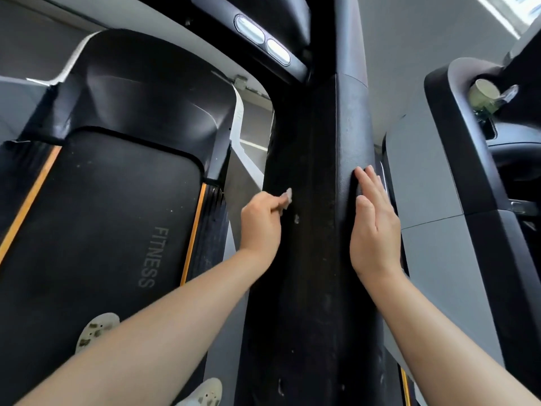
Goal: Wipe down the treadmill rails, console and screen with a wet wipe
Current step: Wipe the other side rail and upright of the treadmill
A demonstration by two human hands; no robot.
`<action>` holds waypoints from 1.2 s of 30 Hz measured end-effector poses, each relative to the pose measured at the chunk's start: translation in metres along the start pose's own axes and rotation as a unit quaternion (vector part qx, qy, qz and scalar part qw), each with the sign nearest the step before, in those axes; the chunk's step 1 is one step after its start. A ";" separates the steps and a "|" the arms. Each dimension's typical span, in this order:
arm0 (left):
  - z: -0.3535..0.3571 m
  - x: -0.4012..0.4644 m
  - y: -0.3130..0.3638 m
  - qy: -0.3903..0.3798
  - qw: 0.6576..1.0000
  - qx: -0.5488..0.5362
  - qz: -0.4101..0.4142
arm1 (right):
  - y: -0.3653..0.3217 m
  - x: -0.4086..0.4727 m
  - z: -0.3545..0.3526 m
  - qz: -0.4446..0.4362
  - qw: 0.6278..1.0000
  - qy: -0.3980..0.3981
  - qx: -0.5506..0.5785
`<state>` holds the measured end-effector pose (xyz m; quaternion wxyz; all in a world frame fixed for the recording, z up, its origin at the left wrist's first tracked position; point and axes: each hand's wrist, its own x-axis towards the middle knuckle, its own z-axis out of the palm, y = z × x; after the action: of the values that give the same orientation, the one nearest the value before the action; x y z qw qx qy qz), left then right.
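Note:
A wide black treadmill rail (319,177) runs up the middle of the head view, dusty and speckled. My left hand (260,222) pinches a small crumpled grey wet wipe (286,198) against the rail's left side. My right hand (374,227) lies flat with straight fingers on the rail's right edge. Two oval silver grip sensors (262,39) sit on the handlebar above the rail. The console and screen are out of view.
The black belt (102,218) marked FITNESS with orange side stripes lies at the left, my two light shoes (96,332) on it. A neighbouring treadmill (445,159) stands at the right, a pale cup (484,93) in its holder.

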<state>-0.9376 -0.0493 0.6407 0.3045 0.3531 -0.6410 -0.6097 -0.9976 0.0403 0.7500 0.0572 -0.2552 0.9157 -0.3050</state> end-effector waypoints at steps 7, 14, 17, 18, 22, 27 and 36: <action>-0.008 -0.068 -0.015 0.013 1.000 0.017 0.022 | 0.000 0.000 -0.001 -0.009 1.000 0.001 -0.007; 0.003 0.015 -0.026 0.019 0.998 0.010 -0.064 | -0.003 0.000 0.001 -0.011 1.000 -0.008 -0.023; -0.004 -0.022 -0.025 0.016 0.997 -0.012 -0.079 | -0.004 0.000 0.000 -0.019 0.996 -0.029 -0.088; -0.007 -0.041 -0.025 0.020 0.997 -0.014 -0.073 | -0.005 0.000 -0.001 -0.024 0.992 -0.040 -0.113; -0.007 -0.056 -0.039 0.021 0.998 0.007 -0.060 | -0.007 0.001 -0.001 -0.042 0.979 -0.067 -0.188; 0.010 0.009 -0.069 0.011 0.991 0.032 -0.132 | -0.008 0.004 -0.001 -0.036 0.982 -0.069 -0.172; -0.008 -0.073 -0.072 0.009 0.992 0.047 -0.117 | -0.014 -0.041 0.004 -0.064 0.942 -0.099 -0.315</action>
<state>-0.8842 0.0054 0.5723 0.2195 0.4448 -0.6205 -0.6075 -0.9549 0.0487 0.7529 0.0446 -0.3475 0.9363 0.0233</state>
